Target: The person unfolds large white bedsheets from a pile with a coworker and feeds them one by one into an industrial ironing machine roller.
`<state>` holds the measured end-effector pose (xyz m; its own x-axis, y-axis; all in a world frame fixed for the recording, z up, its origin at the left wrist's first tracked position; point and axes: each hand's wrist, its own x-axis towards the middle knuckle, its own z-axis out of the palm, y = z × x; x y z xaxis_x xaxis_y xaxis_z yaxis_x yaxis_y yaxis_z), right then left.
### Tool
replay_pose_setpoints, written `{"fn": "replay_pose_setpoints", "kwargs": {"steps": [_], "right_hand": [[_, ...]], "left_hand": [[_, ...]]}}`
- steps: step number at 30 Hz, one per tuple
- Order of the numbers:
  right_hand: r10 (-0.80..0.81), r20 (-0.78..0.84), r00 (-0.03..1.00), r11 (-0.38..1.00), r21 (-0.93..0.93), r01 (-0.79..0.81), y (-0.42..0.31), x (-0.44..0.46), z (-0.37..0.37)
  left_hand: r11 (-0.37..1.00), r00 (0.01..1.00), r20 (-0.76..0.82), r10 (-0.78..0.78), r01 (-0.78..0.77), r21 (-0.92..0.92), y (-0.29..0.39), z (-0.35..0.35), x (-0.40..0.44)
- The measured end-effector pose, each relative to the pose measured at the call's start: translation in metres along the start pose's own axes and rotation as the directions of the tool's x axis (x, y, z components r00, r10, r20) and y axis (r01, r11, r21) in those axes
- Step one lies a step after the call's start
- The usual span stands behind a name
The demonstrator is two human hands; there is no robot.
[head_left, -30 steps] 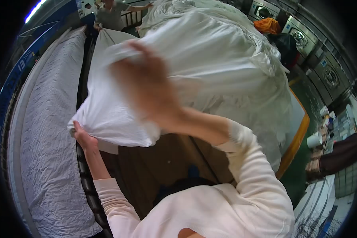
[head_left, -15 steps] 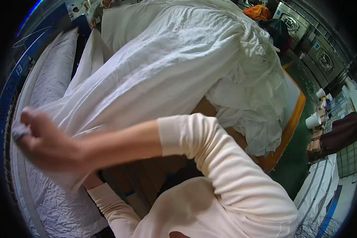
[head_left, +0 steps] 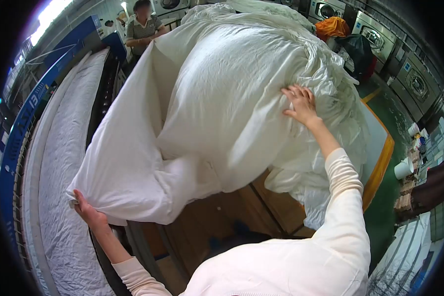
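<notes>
A large white sheet (head_left: 128,158) stretches from my left side across to the heap of white linen (head_left: 330,93). My left hand (head_left: 90,212) is closed on the sheet's near corner, at the edge of the padded machine bed. Out on the heap, my right hand (head_left: 302,103) rests on the white cloth with its fingers spread. Between my hands the sheet hangs in loose folds. Its far end rises to a peak near a person in a striped top.
The person (head_left: 142,32) stands at the far end. A blue-framed machine with a long quilted bed (head_left: 69,163) runs along my left. Wooden boards (head_left: 232,212) lie below the sheet. At right are washing machines (head_left: 375,37), an orange bundle (head_left: 333,27) and a white bucket (head_left: 403,168).
My right hand, a blurred fist over the machine bed at left before, has swung right onto the heap. My left hand now shows, holding the sheet corner. The sheet's near end has lifted and spread.
</notes>
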<state>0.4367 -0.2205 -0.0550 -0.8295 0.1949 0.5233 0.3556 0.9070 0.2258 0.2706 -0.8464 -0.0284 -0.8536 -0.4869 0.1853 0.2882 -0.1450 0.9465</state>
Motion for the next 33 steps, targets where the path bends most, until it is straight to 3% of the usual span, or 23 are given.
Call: {"fn": "replay_pose_setpoints", "kwargs": {"steps": [4,6,8,11,14,16,18,20,21,22,23,25,26,27,28,30,32,33], "right_hand": [[-0.089,-0.260,0.961,0.982,0.141,0.129,0.012,0.007,0.013],[-0.115,-0.298,0.947,0.971,0.167,0.171,0.012,0.019,0.007],[-0.173,-0.277,0.945,0.962,0.159,0.223,0.017,0.032,-0.002],[-0.165,-0.397,0.903,0.944,0.200,0.261,0.004,0.040,-0.034],[-0.104,-0.455,0.885,0.892,0.352,0.286,-0.032,0.042,-0.050],[-0.173,-0.584,0.793,0.789,0.401,0.467,-0.086,0.047,-0.069],[-0.058,-0.510,0.858,0.606,0.665,0.437,-0.152,0.050,-0.087],[0.007,-0.317,0.948,0.187,0.932,0.310,-0.223,0.048,-0.100],[-0.005,-0.209,0.978,-0.008,0.978,0.209,-0.261,0.041,-0.118],[-0.043,-0.196,0.980,-0.222,0.958,0.182,-0.296,0.029,-0.142],[0.025,-0.273,0.962,-0.401,0.878,0.260,-0.337,0.021,-0.155],[0.020,-0.209,0.978,-0.496,0.847,0.191,-0.389,-0.001,-0.197],[-0.311,0.017,0.950,-0.519,0.834,-0.185,-0.390,-0.012,-0.221],[-0.290,-0.020,0.957,-0.559,0.815,-0.152,-0.415,-0.022,-0.226],[-0.305,-0.079,0.949,-0.669,0.727,-0.154,-0.431,-0.032,-0.225],[-0.274,-0.137,0.952,-0.622,0.780,-0.067,-0.442,-0.053,-0.214],[-0.419,0.081,0.904,-0.544,0.775,-0.322,-0.422,-0.076,-0.198],[-0.311,0.057,0.949,-0.503,0.837,-0.215,-0.426,-0.094,-0.164]], "left_hand": [[0.998,0.987,0.160,-0.031,0.038,-0.045,-0.038,0.055,-0.029],[0.998,0.964,0.261,-0.043,0.053,-0.030,-0.076,0.067,-0.037],[0.996,0.965,0.253,-0.075,0.083,-0.022,-0.084,0.085,-0.068],[0.997,0.946,0.320,-0.054,0.071,-0.043,-0.118,0.085,-0.083],[0.992,0.962,0.271,-0.040,0.069,-0.101,-0.122,0.080,-0.089],[0.988,0.983,0.185,-0.014,0.043,-0.151,-0.112,0.084,-0.069],[0.972,0.989,0.122,-0.082,0.107,-0.210,-0.074,0.084,-0.043],[0.984,0.986,0.082,0.144,-0.134,-0.117,-0.059,0.068,-0.005],[0.985,0.989,0.065,0.132,-0.124,-0.115,-0.052,0.056,0.013],[0.987,0.991,0.050,0.121,-0.115,-0.113,-0.041,0.045,0.024],[0.978,0.986,-0.008,0.168,-0.168,-0.124,-0.024,0.045,0.021],[0.975,0.975,-0.037,0.220,-0.221,-0.029,-0.014,0.034,0.035],[0.969,0.968,-0.045,0.248,-0.248,0.018,-0.008,0.028,0.039],[0.966,0.978,-0.075,0.194,-0.177,0.186,0.016,0.034,0.013],[0.969,0.976,-0.034,0.214,-0.207,0.135,0.015,0.028,0.015],[0.967,0.967,0.029,0.252,-0.253,0.020,0.007,0.014,0.019],[0.927,0.945,0.072,0.320,-0.328,0.182,-0.005,-0.007,0.024],[0.890,0.939,0.091,0.330,-0.342,0.301,-0.007,-0.017,0.020]]}}
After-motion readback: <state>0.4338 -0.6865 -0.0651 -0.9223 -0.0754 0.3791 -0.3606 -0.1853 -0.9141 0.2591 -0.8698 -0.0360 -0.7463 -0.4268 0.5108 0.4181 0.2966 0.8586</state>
